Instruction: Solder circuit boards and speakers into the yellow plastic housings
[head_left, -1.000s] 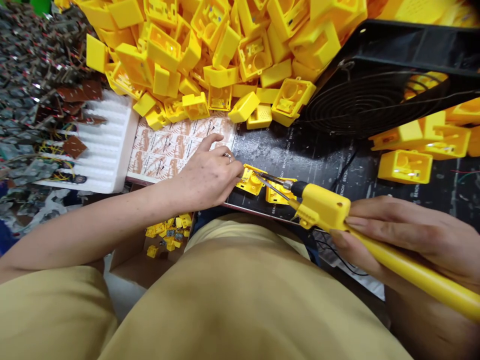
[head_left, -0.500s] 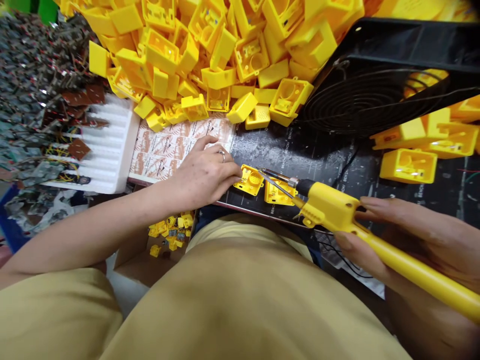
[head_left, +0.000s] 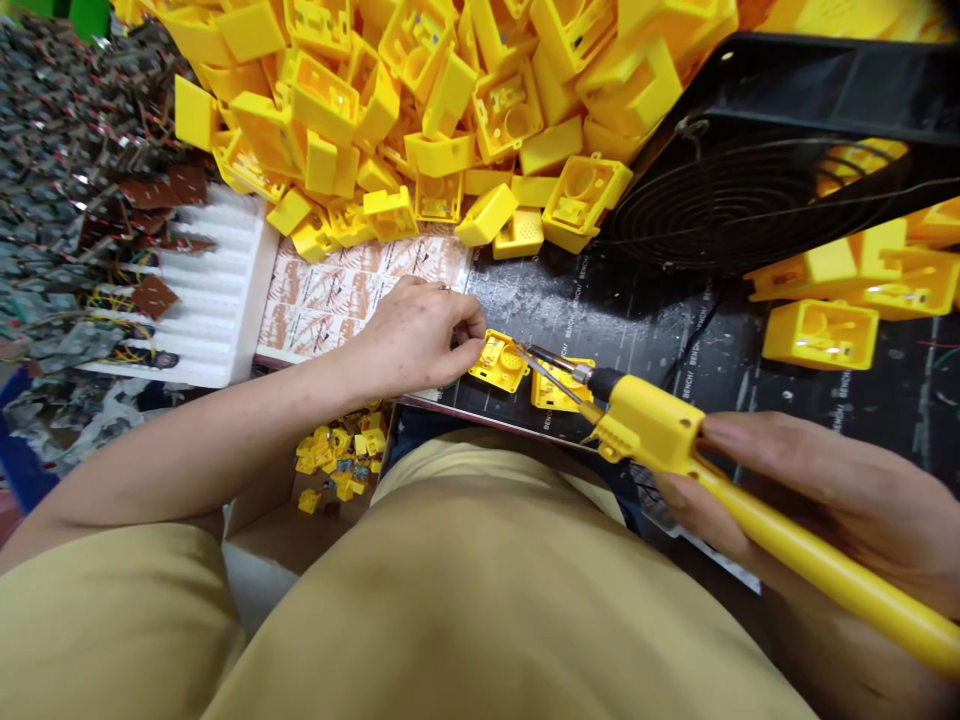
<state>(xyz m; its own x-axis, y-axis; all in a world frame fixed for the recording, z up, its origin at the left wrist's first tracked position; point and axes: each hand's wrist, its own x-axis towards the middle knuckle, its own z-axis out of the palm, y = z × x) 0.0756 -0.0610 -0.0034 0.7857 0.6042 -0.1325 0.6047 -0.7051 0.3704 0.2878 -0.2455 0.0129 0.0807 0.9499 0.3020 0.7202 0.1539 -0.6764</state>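
Note:
My right hand [head_left: 810, 510] grips a yellow soldering iron [head_left: 660, 425] with a thin solder feed tube beside its barrel. The iron's tip reaches the right part of a small open yellow plastic housing [head_left: 499, 362], which lies near the table's front edge. My left hand [head_left: 431, 335], with a ring on one finger, is at that housing's left edge. Its thumb and forefinger are closed in a pinch; whatever is between them is too small or hidden to make out. A second yellow housing [head_left: 559, 395] lies just to the right, partly covered by the iron.
A big heap of yellow housings [head_left: 420, 110] fills the back of the black table [head_left: 525, 290]. A black fan [head_left: 720, 190] stands at the back right. On the left are a white foam tray [head_left: 225, 300] and piled circuit boards [head_left: 75, 180]. Below, a box [head_left: 277, 520] holds yellow parts.
The fingers of my left hand have curled in and drawn together at the housing's edge. My right hand and the soldering iron have shifted slightly left and down, with the tip still at the housing.

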